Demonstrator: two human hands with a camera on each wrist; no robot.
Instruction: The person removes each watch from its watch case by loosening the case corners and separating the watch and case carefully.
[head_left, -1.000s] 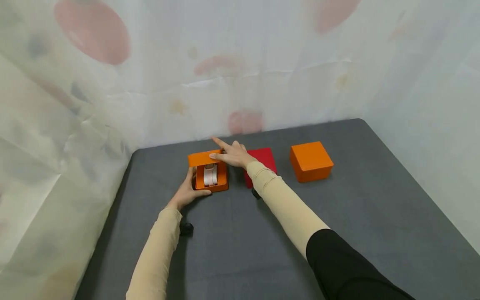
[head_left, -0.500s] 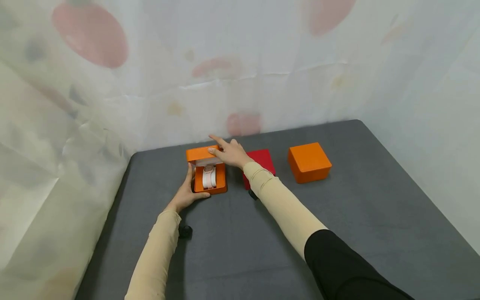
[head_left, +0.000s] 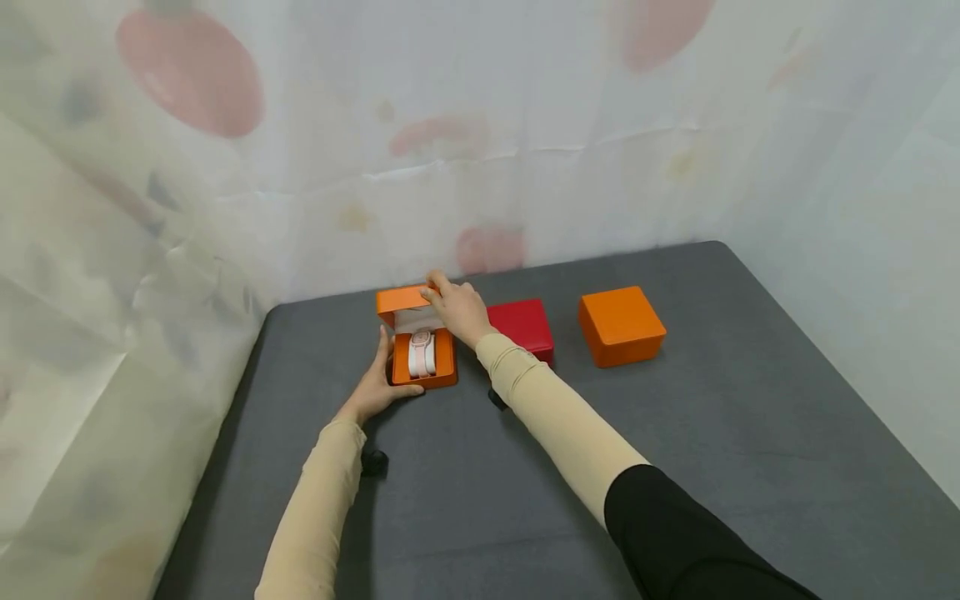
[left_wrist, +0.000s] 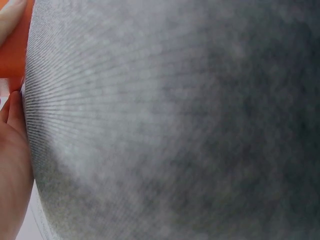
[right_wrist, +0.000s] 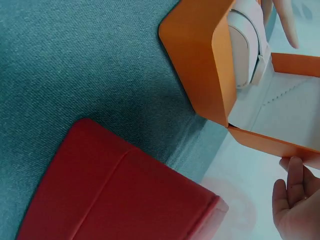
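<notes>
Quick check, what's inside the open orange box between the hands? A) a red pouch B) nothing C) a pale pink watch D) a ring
C: the head view shows a pale pink watch sitting in the open orange box, while the left hand holds its side and the right hand holds the lid up.

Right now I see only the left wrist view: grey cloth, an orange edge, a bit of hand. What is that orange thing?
Observer: An open orange box with a white watch inside.
Operator: Where is the other hand?
Observer: The right hand holds the raised lid.
Operator: What does the left hand do?
Observer: The left hand grips the box's left side.
Operator: Anything nearby?
Observer: A closed red box sits just right of it.
</notes>
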